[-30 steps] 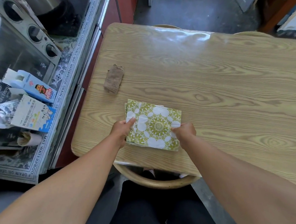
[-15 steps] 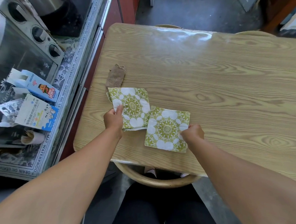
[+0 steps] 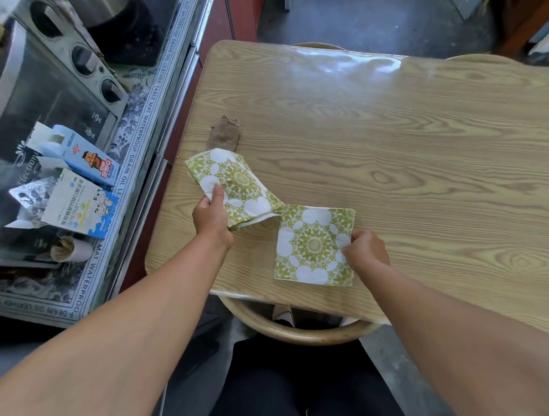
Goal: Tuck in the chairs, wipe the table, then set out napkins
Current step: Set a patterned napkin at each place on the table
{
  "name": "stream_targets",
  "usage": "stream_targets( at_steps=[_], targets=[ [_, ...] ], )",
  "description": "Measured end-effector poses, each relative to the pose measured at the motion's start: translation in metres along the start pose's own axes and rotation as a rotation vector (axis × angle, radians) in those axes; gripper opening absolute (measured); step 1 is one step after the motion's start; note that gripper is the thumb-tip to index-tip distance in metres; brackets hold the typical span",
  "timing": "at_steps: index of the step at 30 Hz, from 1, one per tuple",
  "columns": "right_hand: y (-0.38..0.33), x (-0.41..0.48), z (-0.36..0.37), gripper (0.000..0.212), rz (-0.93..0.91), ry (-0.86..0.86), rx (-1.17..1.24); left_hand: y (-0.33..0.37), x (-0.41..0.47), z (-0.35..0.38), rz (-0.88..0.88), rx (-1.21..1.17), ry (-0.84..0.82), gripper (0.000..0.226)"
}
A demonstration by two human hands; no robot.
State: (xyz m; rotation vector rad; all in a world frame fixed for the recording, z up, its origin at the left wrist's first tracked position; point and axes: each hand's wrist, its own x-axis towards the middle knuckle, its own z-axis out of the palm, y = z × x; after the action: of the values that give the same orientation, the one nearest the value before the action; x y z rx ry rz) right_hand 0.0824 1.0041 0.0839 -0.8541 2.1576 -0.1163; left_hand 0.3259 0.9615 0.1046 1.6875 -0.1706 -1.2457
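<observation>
A single green-and-white patterned napkin [image 3: 314, 244] lies flat near the front edge of the wooden table [image 3: 408, 154]. My right hand [image 3: 365, 250] pinches its right edge. My left hand [image 3: 211, 216] grips a small stack of the same napkins [image 3: 236, 184], lifted and bent, just left of the flat one and touching its corner. A folded brown cloth [image 3: 224, 134] lies on the table beyond the stack. A round wooden chair back [image 3: 293, 330] sits tucked under the near edge.
A counter on the left holds a toaster oven [image 3: 34, 94], cartons [image 3: 85, 187] and a printed mat [image 3: 78, 284]. Two more chair backs [image 3: 318, 46] show at the table's far edge. The floor beyond is dark grey.
The stack split: my left hand lifted the remaining napkins up and left, while my right hand drew one napkin to the right and laid it flat near the front edge.
</observation>
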Motion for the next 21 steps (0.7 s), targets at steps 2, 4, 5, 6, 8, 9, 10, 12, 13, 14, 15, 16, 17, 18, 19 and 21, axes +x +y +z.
stream_targets(
  at_steps=[2,4,5,6,8,9,10,12,13,14,15,16,17,18,19,21],
  targets=[
    [0.001,-0.001,0.0,0.027,-0.013,0.004,-0.009,0.0,0.001,0.0,0.002,-0.007,-0.008,0.017],
    [0.0,-0.003,0.0,0.027,-0.026,-0.015,-0.009,0.001,0.001,0.001,-0.001,-0.006,-0.02,0.017],
    [0.0,-0.004,0.001,0.027,-0.03,-0.021,-0.003,0.001,0.001,0.003,-0.004,-0.01,-0.029,0.017],
    [-0.001,-0.004,0.001,0.027,-0.032,-0.023,0.002,0.001,0.001,0.004,-0.007,-0.013,-0.037,0.017],
    [-0.001,-0.004,0.001,0.028,-0.028,-0.022,0.0,0.0,0.0,0.007,-0.015,-0.026,-0.051,0.016],
    [-0.001,-0.004,0.002,0.028,-0.024,-0.02,-0.004,0.0,0.0,0.008,-0.019,-0.035,-0.058,0.015],
    [-0.001,-0.003,0.002,0.027,-0.019,-0.02,-0.01,0.001,-0.001,0.01,-0.023,-0.04,-0.064,0.015],
    [0.0,-0.003,0.003,0.028,-0.015,-0.022,-0.027,0.001,-0.001,0.013,-0.024,-0.047,-0.069,0.015],
    [0.0,-0.003,0.003,0.029,-0.016,-0.022,-0.033,0.001,-0.001,0.015,-0.025,-0.052,-0.072,0.015],
    [0.0,-0.002,0.004,0.029,-0.015,-0.021,-0.039,0.002,-0.002,0.017,-0.027,-0.055,-0.078,0.015],
    [0.0,-0.002,0.005,0.028,-0.015,-0.021,-0.044,0.003,-0.002,0.019,-0.029,-0.06,-0.084,0.015],
    [0.0,-0.001,0.005,0.027,-0.014,-0.021,-0.049,0.003,-0.003,0.021,-0.03,-0.063,-0.091,0.016],
    [0.0,0.0,0.006,0.026,-0.013,-0.017,-0.054,0.004,-0.004,0.023,-0.031,-0.065,-0.095,0.016],
    [0.0,0.001,0.007,0.025,-0.012,-0.014,-0.061,0.004,-0.004,0.025,-0.031,-0.066,-0.097,0.016],
    [0.0,0.001,0.007,0.022,-0.008,-0.013,-0.075,0.004,-0.004,0.026,-0.031,-0.065,-0.099,0.016],
    [0.0,0.003,0.007,0.014,-0.006,-0.015,-0.099,0.004,-0.003,0.028,-0.033,-0.059,-0.104,0.015]
  ],
)
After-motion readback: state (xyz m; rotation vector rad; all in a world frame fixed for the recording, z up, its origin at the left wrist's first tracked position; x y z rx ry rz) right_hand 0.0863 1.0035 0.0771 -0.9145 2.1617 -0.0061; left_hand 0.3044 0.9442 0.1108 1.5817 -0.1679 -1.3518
